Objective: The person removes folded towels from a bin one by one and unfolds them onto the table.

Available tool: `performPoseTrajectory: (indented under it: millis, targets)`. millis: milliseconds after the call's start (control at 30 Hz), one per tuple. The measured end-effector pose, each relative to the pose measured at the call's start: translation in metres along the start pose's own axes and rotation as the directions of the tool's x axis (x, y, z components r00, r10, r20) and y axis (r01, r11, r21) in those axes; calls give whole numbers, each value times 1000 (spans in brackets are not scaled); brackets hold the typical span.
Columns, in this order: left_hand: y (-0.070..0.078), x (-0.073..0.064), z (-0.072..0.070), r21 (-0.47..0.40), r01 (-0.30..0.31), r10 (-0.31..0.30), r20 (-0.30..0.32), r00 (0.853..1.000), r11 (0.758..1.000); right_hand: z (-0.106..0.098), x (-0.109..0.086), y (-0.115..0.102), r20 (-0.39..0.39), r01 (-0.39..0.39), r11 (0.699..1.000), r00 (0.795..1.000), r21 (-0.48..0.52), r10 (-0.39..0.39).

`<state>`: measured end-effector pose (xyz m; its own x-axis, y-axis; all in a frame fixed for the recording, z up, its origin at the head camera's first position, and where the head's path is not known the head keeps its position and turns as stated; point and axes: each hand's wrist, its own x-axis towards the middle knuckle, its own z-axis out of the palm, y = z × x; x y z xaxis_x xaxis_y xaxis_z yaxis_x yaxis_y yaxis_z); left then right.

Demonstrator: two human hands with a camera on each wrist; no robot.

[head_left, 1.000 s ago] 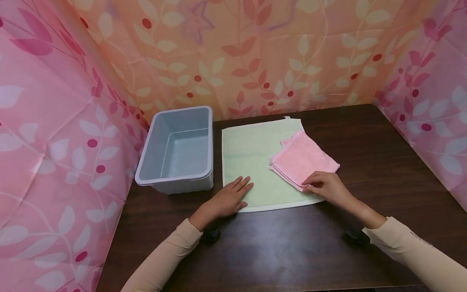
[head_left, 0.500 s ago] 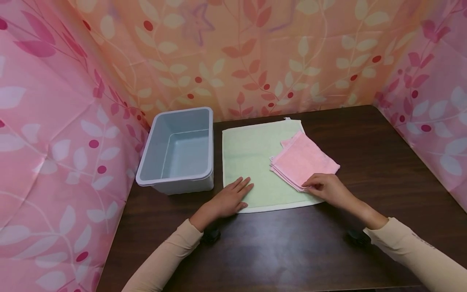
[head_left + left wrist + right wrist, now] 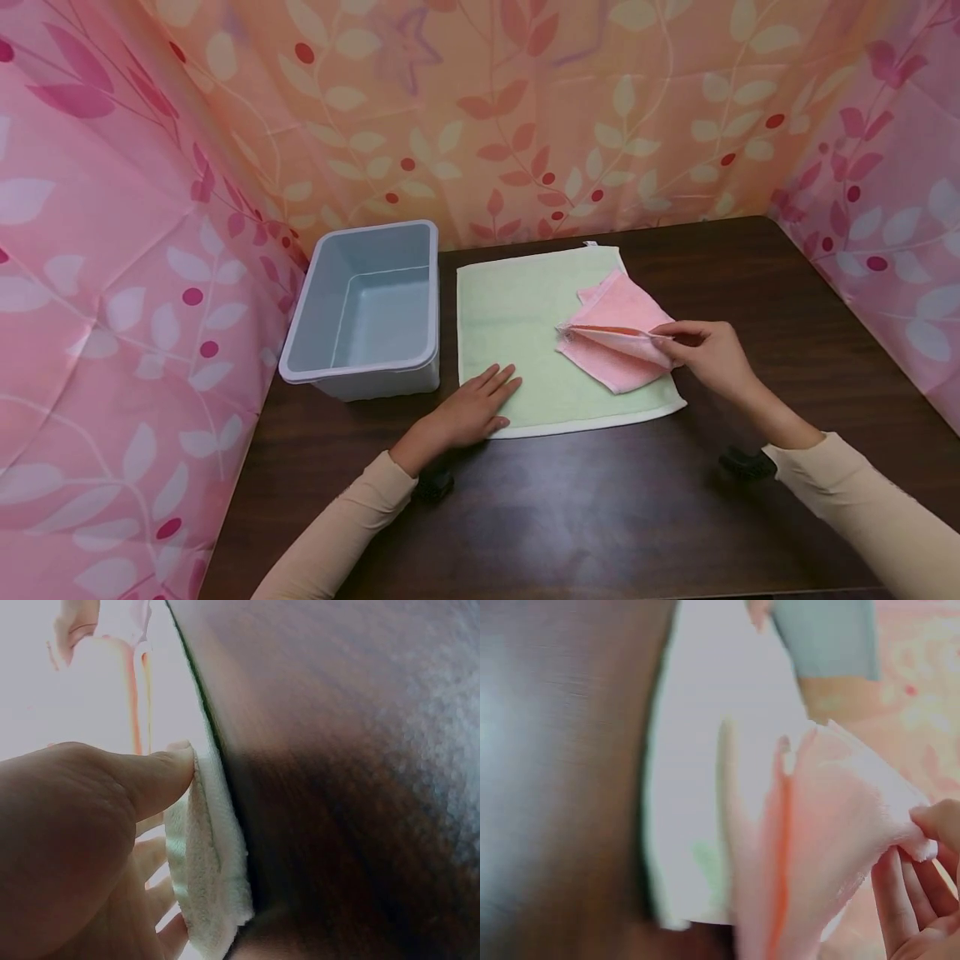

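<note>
Pinching a raised corner of the folded pink terry-cloth towel (image 3: 626,345) with the curled fingers (image 3: 685,328) of the nearer right hand (image 3: 716,360), with its lifted edge running leftward from them. Resting the left hand (image 3: 468,410), fingers loosely spread, on the flat pale-green rectangular cloth towel (image 3: 517,325). Lying just left of the right fingers, mostly over the green towel's right side.
</note>
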<state>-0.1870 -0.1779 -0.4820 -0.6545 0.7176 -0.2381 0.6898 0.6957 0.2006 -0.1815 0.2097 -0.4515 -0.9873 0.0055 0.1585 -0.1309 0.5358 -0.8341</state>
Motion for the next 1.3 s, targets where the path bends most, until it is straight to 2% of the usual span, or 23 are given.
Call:
performPoseTrajectory:
  millis: [133,233,300,433,567,667,733,800,900,967,1033,1067,1100,1167,1233,1267,1300]
  targets:
    - [0,0,0,-3,0,0,1,1000,1000,-17,12,-7,-98,-39,989,994,140,53]
    - [0,0,0,-4,-7,7,-3,1000,1000,-29,21,-8,-175,-20,959,982,281,72]
    - [0,0,0,-1,-12,12,-8,1000,1000,-37,26,-7,-217,2,911,972,412,96]
    - [0,1,0,2,-14,14,-14,1000,1000,-52,34,-2,-259,34,769,950,638,173]
    - [1,0,0,5,-11,11,-17,1000,1000,-68,38,9,-250,14,647,929,762,273]
    - [1,0,0,7,-11,11,-24,1000,1000,-79,39,22,-223,-27,581,908,813,355]
    - [1,0,0,11,-6,7,-20,1000,1000,-85,40,31,-205,-68,560,889,826,409]
    - [0,0,1,14,-6,6,-22,1000,1000,-90,40,41,-195,-117,564,865,817,462]
    - [-1,0,1,15,-1,1,-13,1000,1000,-94,41,56,-180,-201,590,834,782,522]
    - [-1,0,2,10,0,0,-13,1000,1000,-96,43,66,-170,-247,610,822,753,543]
    - [-1,0,2,7,3,-3,-10,1000,1000,-97,45,76,-166,-284,641,820,713,548]
    - [-1,0,2,5,5,-5,-7,1000,1000,-97,46,81,-167,-302,663,821,685,546]
    - [-1,0,2,3,4,-4,-10,1000,1000,-98,48,85,-173,-326,698,823,637,542]
    - [-1,0,3,-1,0,0,-16,1000,1000,-98,51,94,-195,-377,786,832,490,520]
    - [-1,0,3,-1,-6,6,-21,1000,1000,-98,53,101,-220,-420,867,849,269,480]
    - [-1,0,3,-1,-9,9,-21,1000,1000,-98,54,104,-239,-424,896,863,135,445]
    - [-1,0,3,0,-12,12,-22,1000,1000,-97,55,106,-254,-412,911,881,5,399]
